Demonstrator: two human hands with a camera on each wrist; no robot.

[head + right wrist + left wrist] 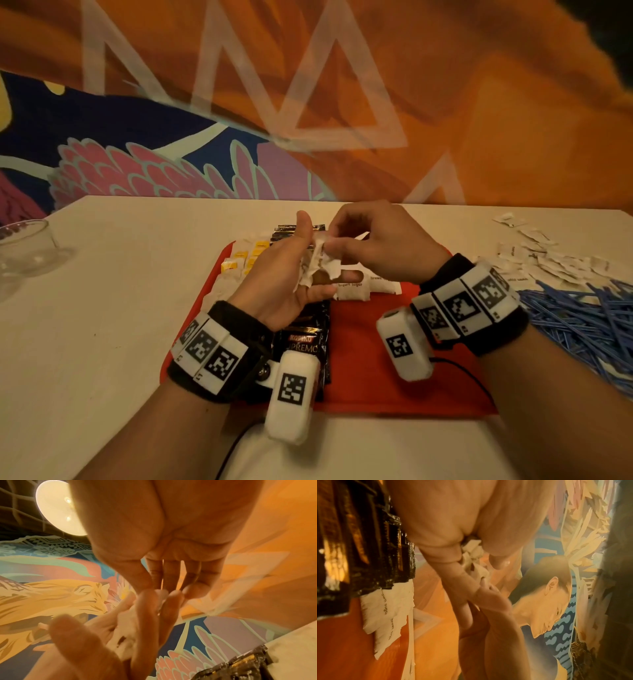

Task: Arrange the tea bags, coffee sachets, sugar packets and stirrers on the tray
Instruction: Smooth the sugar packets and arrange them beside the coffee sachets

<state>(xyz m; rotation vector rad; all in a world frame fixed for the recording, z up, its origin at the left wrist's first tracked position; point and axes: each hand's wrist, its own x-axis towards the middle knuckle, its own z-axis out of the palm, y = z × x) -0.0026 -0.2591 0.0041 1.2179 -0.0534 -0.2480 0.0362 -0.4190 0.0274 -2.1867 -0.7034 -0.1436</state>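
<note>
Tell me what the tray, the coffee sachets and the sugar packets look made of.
Red tray: likely plastic, smooth matte face. Coffee sachets: glossy black foil or film, glinting, serrated ends. Sugar packets: white paper, matte, crinkled.

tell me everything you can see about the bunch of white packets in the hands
The white packets are small crinkled paper sachets with ragged edges and dark print, too blurred to read. They are held above the red tray, fanned loosely across the left hand, whose thumb and fingers hold them. The right hand pinches the top one at its upper edge. Their count cannot be told.
</note>
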